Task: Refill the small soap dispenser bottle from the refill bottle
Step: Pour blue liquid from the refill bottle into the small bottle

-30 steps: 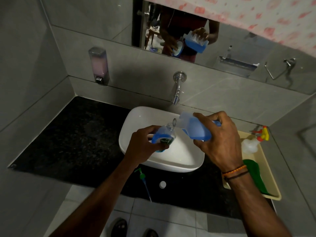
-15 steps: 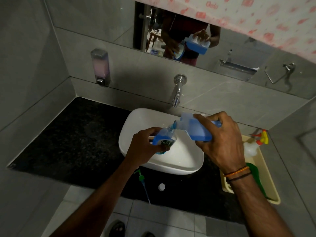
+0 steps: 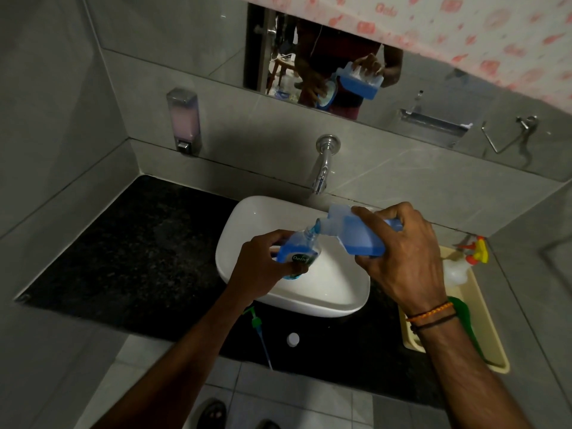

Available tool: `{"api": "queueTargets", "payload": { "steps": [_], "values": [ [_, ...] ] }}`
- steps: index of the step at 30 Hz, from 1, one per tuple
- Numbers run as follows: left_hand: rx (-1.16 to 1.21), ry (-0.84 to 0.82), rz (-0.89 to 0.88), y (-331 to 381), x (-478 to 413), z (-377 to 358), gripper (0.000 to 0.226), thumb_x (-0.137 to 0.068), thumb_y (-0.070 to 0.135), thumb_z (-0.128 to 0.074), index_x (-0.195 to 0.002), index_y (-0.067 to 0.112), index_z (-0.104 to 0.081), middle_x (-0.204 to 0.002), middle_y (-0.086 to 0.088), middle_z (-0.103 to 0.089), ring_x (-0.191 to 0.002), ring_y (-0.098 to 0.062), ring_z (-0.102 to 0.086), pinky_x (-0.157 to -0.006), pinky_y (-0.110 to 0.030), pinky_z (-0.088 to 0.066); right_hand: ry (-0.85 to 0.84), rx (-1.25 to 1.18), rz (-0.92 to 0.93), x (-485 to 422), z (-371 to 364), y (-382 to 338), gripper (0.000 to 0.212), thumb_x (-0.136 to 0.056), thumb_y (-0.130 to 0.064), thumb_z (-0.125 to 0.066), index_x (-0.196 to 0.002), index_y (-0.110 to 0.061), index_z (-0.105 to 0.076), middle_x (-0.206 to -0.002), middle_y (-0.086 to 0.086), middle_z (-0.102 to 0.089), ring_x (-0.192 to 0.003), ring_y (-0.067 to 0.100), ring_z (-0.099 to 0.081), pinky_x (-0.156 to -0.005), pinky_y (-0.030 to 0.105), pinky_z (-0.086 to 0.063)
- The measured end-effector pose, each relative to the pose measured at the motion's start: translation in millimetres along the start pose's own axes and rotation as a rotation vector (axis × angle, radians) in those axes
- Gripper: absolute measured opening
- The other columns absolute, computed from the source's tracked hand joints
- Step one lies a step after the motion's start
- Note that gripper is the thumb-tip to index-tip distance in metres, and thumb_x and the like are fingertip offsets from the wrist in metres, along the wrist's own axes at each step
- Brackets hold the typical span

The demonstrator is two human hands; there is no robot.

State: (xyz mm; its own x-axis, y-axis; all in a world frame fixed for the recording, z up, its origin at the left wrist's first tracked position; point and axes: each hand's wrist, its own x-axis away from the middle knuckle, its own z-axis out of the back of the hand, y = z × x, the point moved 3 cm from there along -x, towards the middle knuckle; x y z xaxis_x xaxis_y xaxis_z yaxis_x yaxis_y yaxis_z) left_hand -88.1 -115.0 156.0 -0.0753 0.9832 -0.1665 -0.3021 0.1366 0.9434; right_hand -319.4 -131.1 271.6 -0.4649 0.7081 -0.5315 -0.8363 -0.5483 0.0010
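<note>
Over the white basin, my left hand grips the small soap dispenser bottle, which is open-necked, tilted and partly full of blue liquid. My right hand holds the larger refill bottle tipped to the left, its spout touching the small bottle's neck. Blue soap shows at the spout. The green pump head with its tube and a white cap lie on the black counter in front of the basin.
A wall tap hangs over the basin. A wall soap dispenser is at the back left. A beige tray on the right holds a spray bottle and a green item. The mirror shows both hands.
The refill bottle's spout has closed on the small bottle's neck and the refill bottle is tipped further. The view has shifted slightly downward.
</note>
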Motion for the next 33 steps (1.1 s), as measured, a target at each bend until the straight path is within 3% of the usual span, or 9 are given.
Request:
{"api": "queueTargets", "payload": {
  "steps": [10, 19, 27, 33],
  "values": [
    [0.0, -0.01, 0.024, -1.9, -2.1, -1.0, 0.06, -0.071, 0.042, -0.086, -0.124, 0.026, -0.064, -0.112, 0.011, -0.072, -0.099, -0.008, -0.069, -0.081, -0.016, -0.057, 0.015, 0.006, 0.009, -2.4, 1.0, -0.6, 0.079, -0.064, -0.03, -0.088, -0.137, -0.025, -0.06, -0.107, 0.006, -0.049, -0.095, 0.032, -0.052, -0.077, 0.041, -0.043],
    [0.006, -0.018, 0.032, 0.2, 0.2, -1.9, 0.054, -0.07, 0.042, -0.087, -0.118, 0.032, -0.063, -0.101, 0.023, -0.067, -0.092, 0.0, -0.068, -0.074, -0.011, -0.055, 0.003, 0.024, 0.021, -1.0, 0.9, 0.3, 0.079, -0.065, -0.031, -0.088, -0.138, -0.026, -0.058, -0.108, 0.007, -0.049, -0.095, 0.032, -0.051, -0.077, 0.043, -0.045],
    [0.02, -0.004, 0.022, -0.2, -0.4, -2.1, 0.056, -0.07, 0.037, -0.088, -0.12, 0.025, -0.065, -0.103, 0.017, -0.07, -0.096, 0.005, -0.065, -0.075, -0.009, -0.053, -0.001, 0.031, 0.022, -1.7, 0.1, 1.1, 0.079, -0.065, -0.031, -0.088, -0.138, -0.026, -0.057, -0.109, 0.007, -0.049, -0.096, 0.032, -0.052, -0.077, 0.044, -0.045],
    [0.018, -0.011, 0.038, -0.6, -1.9, -2.1, 0.054, -0.07, 0.038, -0.088, -0.118, 0.03, -0.063, -0.101, 0.022, -0.068, -0.095, 0.007, -0.065, -0.075, -0.008, -0.052, -0.008, 0.03, 0.015, -3.0, -1.0, 1.4, 0.08, -0.065, -0.032, -0.089, -0.138, -0.024, -0.058, -0.109, 0.009, -0.051, -0.097, 0.033, -0.052, -0.078, 0.044, -0.045]
  ]
}}
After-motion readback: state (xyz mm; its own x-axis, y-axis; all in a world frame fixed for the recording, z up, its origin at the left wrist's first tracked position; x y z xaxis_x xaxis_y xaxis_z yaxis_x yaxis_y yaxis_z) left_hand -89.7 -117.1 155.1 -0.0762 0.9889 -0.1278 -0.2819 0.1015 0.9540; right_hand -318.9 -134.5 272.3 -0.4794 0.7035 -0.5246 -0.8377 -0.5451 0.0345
